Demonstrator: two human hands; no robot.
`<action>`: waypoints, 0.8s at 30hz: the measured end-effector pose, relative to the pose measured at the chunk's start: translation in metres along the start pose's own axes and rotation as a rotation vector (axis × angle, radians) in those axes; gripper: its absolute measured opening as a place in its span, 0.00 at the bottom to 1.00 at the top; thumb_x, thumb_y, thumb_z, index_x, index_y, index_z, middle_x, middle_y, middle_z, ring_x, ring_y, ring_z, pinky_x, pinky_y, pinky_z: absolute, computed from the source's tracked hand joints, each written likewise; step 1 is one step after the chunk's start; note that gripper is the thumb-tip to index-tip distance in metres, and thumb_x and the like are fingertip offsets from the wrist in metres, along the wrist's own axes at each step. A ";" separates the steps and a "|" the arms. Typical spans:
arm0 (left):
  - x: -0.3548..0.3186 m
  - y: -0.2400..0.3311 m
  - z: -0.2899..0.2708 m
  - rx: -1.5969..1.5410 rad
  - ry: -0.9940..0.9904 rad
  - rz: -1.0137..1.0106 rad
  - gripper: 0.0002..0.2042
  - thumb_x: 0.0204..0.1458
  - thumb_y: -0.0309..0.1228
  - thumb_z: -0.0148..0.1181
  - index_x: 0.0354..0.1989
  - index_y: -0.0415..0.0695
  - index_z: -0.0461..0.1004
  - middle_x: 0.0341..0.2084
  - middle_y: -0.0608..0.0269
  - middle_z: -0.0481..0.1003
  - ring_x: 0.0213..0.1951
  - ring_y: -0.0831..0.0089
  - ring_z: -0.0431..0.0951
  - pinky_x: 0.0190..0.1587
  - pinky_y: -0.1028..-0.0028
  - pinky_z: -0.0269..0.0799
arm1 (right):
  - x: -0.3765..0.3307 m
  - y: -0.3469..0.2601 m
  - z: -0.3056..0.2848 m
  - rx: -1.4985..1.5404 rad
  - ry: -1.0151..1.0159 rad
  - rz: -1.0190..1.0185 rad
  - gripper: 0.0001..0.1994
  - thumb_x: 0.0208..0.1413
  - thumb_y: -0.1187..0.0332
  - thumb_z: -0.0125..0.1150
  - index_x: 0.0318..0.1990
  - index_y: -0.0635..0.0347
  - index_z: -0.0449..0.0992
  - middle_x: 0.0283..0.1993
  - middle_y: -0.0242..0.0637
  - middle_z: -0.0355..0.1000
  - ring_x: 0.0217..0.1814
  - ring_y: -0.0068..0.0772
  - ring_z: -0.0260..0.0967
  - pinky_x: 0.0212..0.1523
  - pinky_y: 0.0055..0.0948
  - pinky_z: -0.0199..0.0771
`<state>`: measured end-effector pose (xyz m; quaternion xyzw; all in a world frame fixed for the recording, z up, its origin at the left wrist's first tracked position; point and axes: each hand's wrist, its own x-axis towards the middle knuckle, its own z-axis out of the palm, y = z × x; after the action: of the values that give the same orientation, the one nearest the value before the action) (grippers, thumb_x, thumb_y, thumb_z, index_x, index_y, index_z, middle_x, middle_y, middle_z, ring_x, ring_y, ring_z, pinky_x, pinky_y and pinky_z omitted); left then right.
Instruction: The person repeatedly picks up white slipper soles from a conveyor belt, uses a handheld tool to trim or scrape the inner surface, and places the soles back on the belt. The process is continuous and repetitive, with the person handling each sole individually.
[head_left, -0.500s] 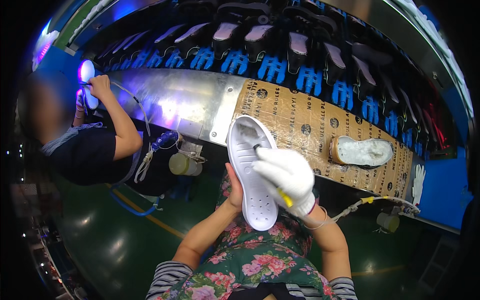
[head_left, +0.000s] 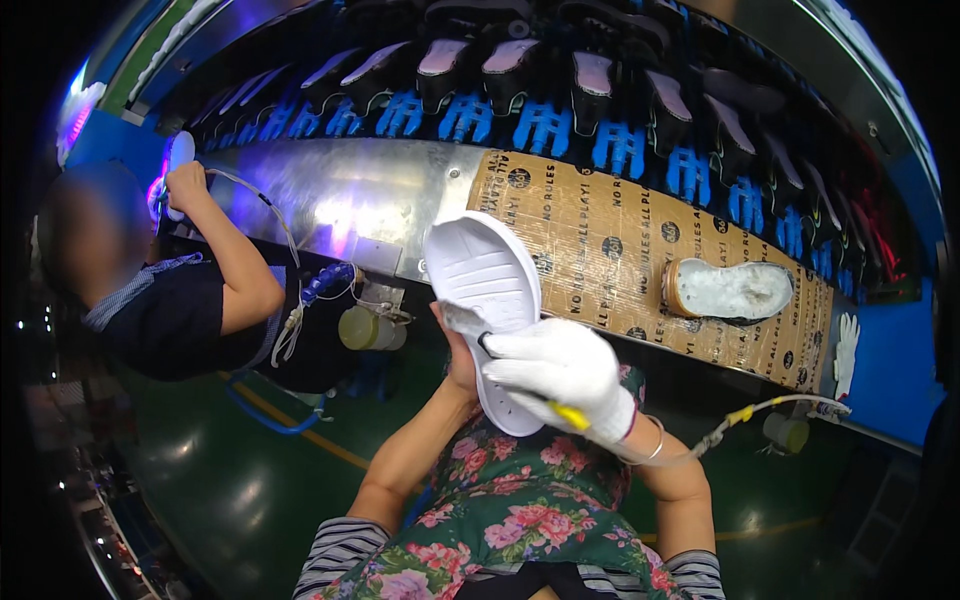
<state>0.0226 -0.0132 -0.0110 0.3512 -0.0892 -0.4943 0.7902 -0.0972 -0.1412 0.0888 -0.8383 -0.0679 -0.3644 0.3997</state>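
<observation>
My bare left hand (head_left: 460,360) grips a white shoe sole (head_left: 484,262) by its left edge, holding it tilted in front of me. My right hand (head_left: 565,372), in a white knit glove, is closed around a brush (head_left: 462,318). The brush's dark neck and grey bristles show, while its handle is mostly hidden in the glove. Its bristles are at the sole's left inner edge, near its middle. A thin tube with yellow tape (head_left: 740,415) runs from near my right wrist to the bench's right end.
A shoe upper (head_left: 735,290) with a whitish bottom lies on the cardboard-covered bench (head_left: 600,230). Beyond it, many dark shoes hang on blue holders (head_left: 541,128). A white glove (head_left: 846,355) lies at the right. A co-worker (head_left: 180,310) handles another sole at the left, near a hanging yellowish container (head_left: 372,328).
My left hand has tilted and shifted the sole slightly up and left. The brush has moved from the sole's far end down to its left edge near the middle.
</observation>
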 end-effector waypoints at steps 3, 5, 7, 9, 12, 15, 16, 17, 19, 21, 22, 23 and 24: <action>0.011 0.006 0.001 -0.350 -0.260 0.077 0.54 0.54 0.82 0.24 0.79 0.51 0.50 0.69 0.55 0.66 0.68 0.58 0.69 0.70 0.55 0.66 | -0.005 0.011 -0.019 0.168 0.104 0.210 0.16 0.45 0.75 0.74 0.45 0.54 0.86 0.49 0.44 0.83 0.46 0.45 0.82 0.46 0.38 0.82; 0.011 0.008 0.015 0.036 0.130 0.119 0.56 0.52 0.83 0.32 0.77 0.49 0.52 0.65 0.51 0.69 0.64 0.56 0.73 0.66 0.53 0.71 | -0.001 0.011 -0.016 -0.076 0.123 0.119 0.18 0.43 0.75 0.75 0.46 0.54 0.86 0.49 0.44 0.84 0.47 0.46 0.82 0.46 0.39 0.82; 0.017 0.007 0.002 -0.124 -0.085 0.007 0.58 0.48 0.86 0.27 0.75 0.48 0.55 0.60 0.50 0.72 0.55 0.55 0.78 0.58 0.55 0.77 | -0.005 0.011 -0.002 -0.171 0.102 -0.032 0.18 0.43 0.75 0.74 0.45 0.58 0.84 0.48 0.48 0.83 0.46 0.49 0.82 0.44 0.41 0.81; 0.028 0.008 -0.001 -0.283 -0.348 -0.069 0.63 0.40 0.90 0.27 0.70 0.46 0.61 0.49 0.45 0.77 0.45 0.54 0.81 0.49 0.56 0.80 | -0.013 0.004 0.005 -0.087 0.050 -0.015 0.18 0.44 0.74 0.74 0.46 0.57 0.85 0.48 0.47 0.83 0.46 0.49 0.82 0.45 0.41 0.82; 0.036 0.002 -0.009 -0.337 -0.345 -0.069 0.66 0.35 0.92 0.30 0.68 0.43 0.63 0.45 0.43 0.77 0.43 0.54 0.80 0.45 0.56 0.80 | -0.006 0.005 -0.013 0.212 -0.020 0.057 0.16 0.46 0.75 0.74 0.45 0.58 0.85 0.48 0.46 0.83 0.45 0.49 0.82 0.46 0.41 0.81; 0.041 0.006 -0.003 -0.288 -0.236 0.017 0.67 0.31 0.93 0.34 0.66 0.41 0.64 0.43 0.44 0.77 0.41 0.53 0.79 0.42 0.56 0.79 | -0.004 0.011 -0.020 0.038 0.097 0.077 0.14 0.44 0.78 0.73 0.42 0.59 0.85 0.47 0.46 0.83 0.45 0.49 0.82 0.45 0.41 0.81; 0.043 0.010 0.002 -0.285 -0.286 0.068 0.67 0.31 0.92 0.35 0.65 0.41 0.65 0.42 0.44 0.76 0.41 0.53 0.78 0.42 0.56 0.79 | -0.008 0.012 -0.013 -0.063 0.132 0.056 0.15 0.44 0.79 0.73 0.43 0.59 0.85 0.47 0.46 0.83 0.45 0.49 0.82 0.44 0.41 0.81; 0.041 0.012 0.006 -0.319 -0.333 0.032 0.67 0.30 0.93 0.35 0.64 0.41 0.65 0.41 0.45 0.76 0.40 0.54 0.78 0.42 0.56 0.78 | -0.015 0.014 0.000 -0.138 0.146 -0.014 0.17 0.43 0.78 0.73 0.45 0.59 0.85 0.48 0.47 0.82 0.45 0.49 0.82 0.43 0.41 0.81; 0.044 0.014 0.014 -0.384 -0.433 -0.029 0.67 0.29 0.93 0.36 0.62 0.40 0.66 0.40 0.47 0.76 0.40 0.55 0.78 0.43 0.56 0.76 | -0.020 0.003 0.006 -0.097 0.089 0.010 0.18 0.43 0.76 0.75 0.45 0.56 0.86 0.47 0.43 0.83 0.45 0.47 0.82 0.44 0.41 0.81; 0.050 0.012 0.014 -0.420 -0.445 0.029 0.66 0.28 0.93 0.39 0.59 0.38 0.68 0.38 0.47 0.76 0.38 0.56 0.76 0.42 0.57 0.74 | -0.025 0.000 0.013 0.055 0.087 0.061 0.17 0.43 0.76 0.75 0.45 0.54 0.86 0.47 0.40 0.84 0.46 0.45 0.83 0.45 0.40 0.81; 0.052 0.013 0.011 -0.434 -0.449 0.064 0.66 0.27 0.92 0.41 0.57 0.37 0.69 0.37 0.47 0.76 0.36 0.57 0.76 0.42 0.57 0.72 | -0.019 -0.001 0.000 0.227 0.016 0.122 0.16 0.43 0.76 0.75 0.43 0.53 0.87 0.47 0.40 0.84 0.45 0.45 0.83 0.46 0.38 0.81; 0.054 0.015 0.009 -0.450 -0.453 0.100 0.66 0.26 0.92 0.43 0.55 0.36 0.69 0.36 0.47 0.76 0.35 0.58 0.75 0.42 0.57 0.71 | -0.015 0.001 -0.006 0.227 0.037 0.155 0.15 0.43 0.76 0.75 0.42 0.54 0.87 0.47 0.41 0.84 0.45 0.45 0.83 0.46 0.38 0.81; 0.056 0.016 0.009 -0.437 -0.458 0.095 0.65 0.27 0.92 0.44 0.55 0.36 0.70 0.36 0.47 0.76 0.35 0.58 0.75 0.43 0.57 0.70 | -0.014 0.003 -0.011 0.221 0.057 0.193 0.15 0.43 0.76 0.75 0.41 0.54 0.87 0.47 0.41 0.84 0.44 0.44 0.83 0.46 0.38 0.81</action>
<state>0.0572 -0.0602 -0.0061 0.0484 -0.1727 -0.5304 0.8286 -0.1120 -0.1482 0.0822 -0.7813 -0.0151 -0.3381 0.5244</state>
